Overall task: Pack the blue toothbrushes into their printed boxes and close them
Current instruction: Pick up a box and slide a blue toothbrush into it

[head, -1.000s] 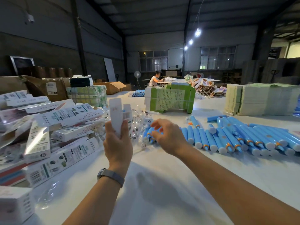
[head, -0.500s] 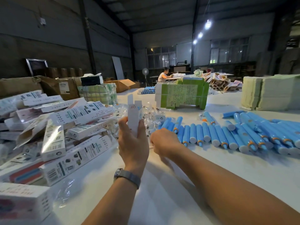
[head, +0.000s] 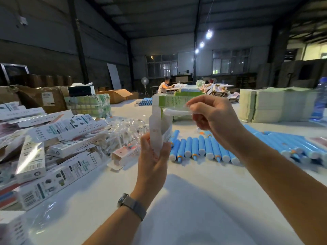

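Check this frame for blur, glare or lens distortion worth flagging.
Head view: motion blur smears the clear packet pinched by the right hand and the open box in the left hand; glare on a piled box; wide-angle bending at edges; dim hall.

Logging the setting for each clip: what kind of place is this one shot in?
Most likely a warehouse or small factory packing floor. A long white table carries rows of blue toothbrushes and a heap of printed boxes, with brown shipping cartons behind and another worker at a far table.
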Tool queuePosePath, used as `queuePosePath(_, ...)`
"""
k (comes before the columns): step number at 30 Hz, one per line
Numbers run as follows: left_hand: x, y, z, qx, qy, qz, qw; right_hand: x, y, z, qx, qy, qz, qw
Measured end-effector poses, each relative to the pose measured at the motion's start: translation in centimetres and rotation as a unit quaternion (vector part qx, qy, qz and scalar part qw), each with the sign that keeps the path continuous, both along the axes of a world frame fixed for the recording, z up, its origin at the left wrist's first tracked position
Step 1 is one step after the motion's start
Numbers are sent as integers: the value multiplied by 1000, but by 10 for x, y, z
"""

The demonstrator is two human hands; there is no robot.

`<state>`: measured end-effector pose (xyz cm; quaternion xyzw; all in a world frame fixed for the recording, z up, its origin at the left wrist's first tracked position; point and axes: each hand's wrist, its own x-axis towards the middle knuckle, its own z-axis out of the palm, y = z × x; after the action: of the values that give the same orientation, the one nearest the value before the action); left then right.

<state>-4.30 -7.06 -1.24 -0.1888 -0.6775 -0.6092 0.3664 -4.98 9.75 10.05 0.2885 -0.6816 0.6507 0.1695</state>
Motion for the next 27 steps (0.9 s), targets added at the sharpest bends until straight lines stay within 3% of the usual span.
queuePosePath(7,4,5,-2,-18,-14,20,1000,24,0,19,27,55,22,998)
queuePosePath(9,4,3,-1,-49,5,49,998,25,-2,22,88,88,-7,992)
queuePosePath(12,6,3,-3,-90,15,53,994,21,-6,15,194,155,-115,962)
queuePosePath(16,8,9,-3,-108,27,34,993,13,-12,1,194,209,-176,942)
queuePosePath(20,10,8,-2,-76,25,7,997,7,-13,-6,252,320,-208,889)
queuePosePath(23,12,7,-1,-48,-2,-31,998,4,-11,-9,317,325,-185,871)
queuePosePath(27,13,8,3,-27,-7,-57,998,6,-9,-9,379,266,-119,879)
